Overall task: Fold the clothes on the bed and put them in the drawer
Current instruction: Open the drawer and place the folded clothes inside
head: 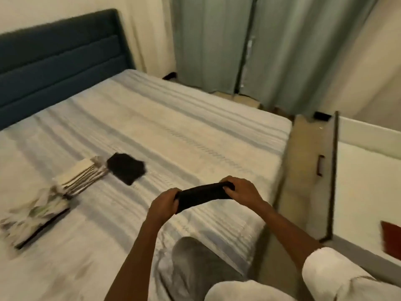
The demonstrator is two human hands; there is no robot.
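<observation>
Your left hand [166, 202] and right hand [238, 190] each pinch one end of a folded black garment [201, 197], held just above the bed [195, 127] near its right edge. Expect it to be light, soft and limp, sagging between grips; keep hold at both ends so the fold does not open. Other folded clothes [80, 177] lie to your left; a drawer front [312, 170] stands beside the bed.

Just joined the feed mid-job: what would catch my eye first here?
Both hands, left hand and right hand, hold a folded black garment stretched between them above the bed. Further left on the bed lie another folded black garment and two light folded piles.
</observation>
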